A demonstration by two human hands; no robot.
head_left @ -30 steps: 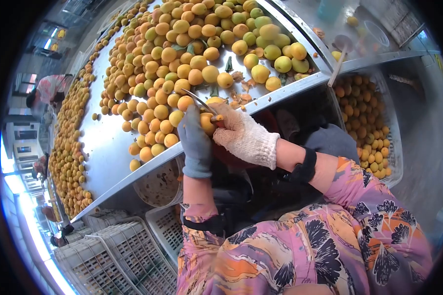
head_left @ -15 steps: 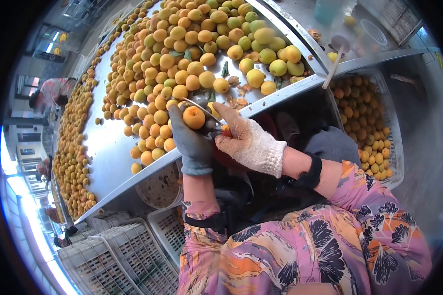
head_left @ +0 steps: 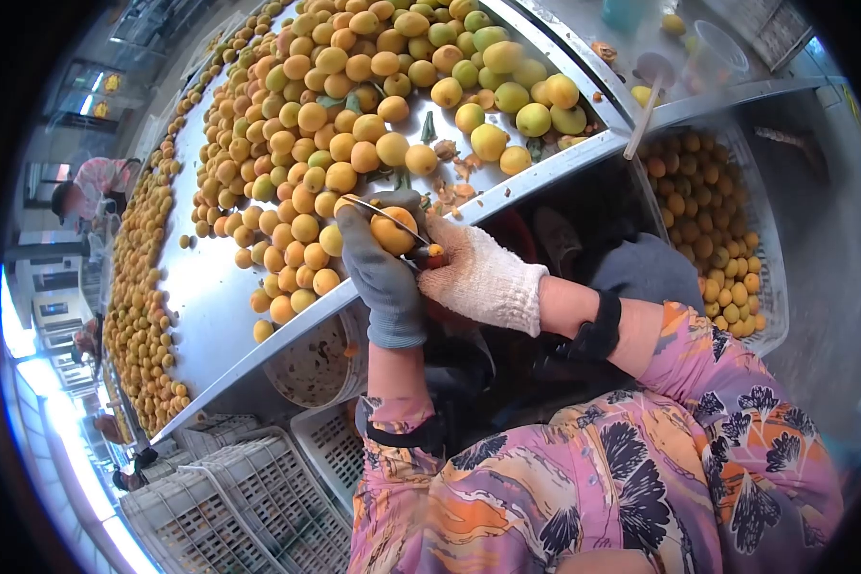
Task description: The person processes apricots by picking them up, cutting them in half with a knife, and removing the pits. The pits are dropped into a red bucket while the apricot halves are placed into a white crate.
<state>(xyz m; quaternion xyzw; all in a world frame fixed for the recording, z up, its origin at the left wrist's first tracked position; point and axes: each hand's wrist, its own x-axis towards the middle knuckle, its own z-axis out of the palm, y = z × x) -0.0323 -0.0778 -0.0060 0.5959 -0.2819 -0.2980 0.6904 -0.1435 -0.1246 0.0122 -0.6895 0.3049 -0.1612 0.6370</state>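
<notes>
An orange-yellow apricot (head_left: 388, 235) sits in my left hand (head_left: 385, 287), which wears a grey glove and closes its fingers round the fruit. My right hand (head_left: 488, 279), in a white knit glove, grips a small knife (head_left: 434, 251) by its orange-red handle. The thin blade lies across the apricot, its tip near my left fingertips. Both hands are close together over the near edge of the metal sorting table (head_left: 201, 301). Many loose apricots (head_left: 306, 172) are heaped on the table just beyond.
Leaves and brown scraps (head_left: 461, 170) lie near the table's raised rim. At right, a crate (head_left: 773, 277) holds more apricots. Below the table stand a bucket (head_left: 306, 368) and white plastic crates (head_left: 230, 497). A stick (head_left: 645, 120) overhangs the corner. Another person (head_left: 100, 187) is at far left.
The knife blade has come across the apricot, where before it was behind and beside it. The apricot has turned and shifted slightly right. My right hand has moved slightly left.
</notes>
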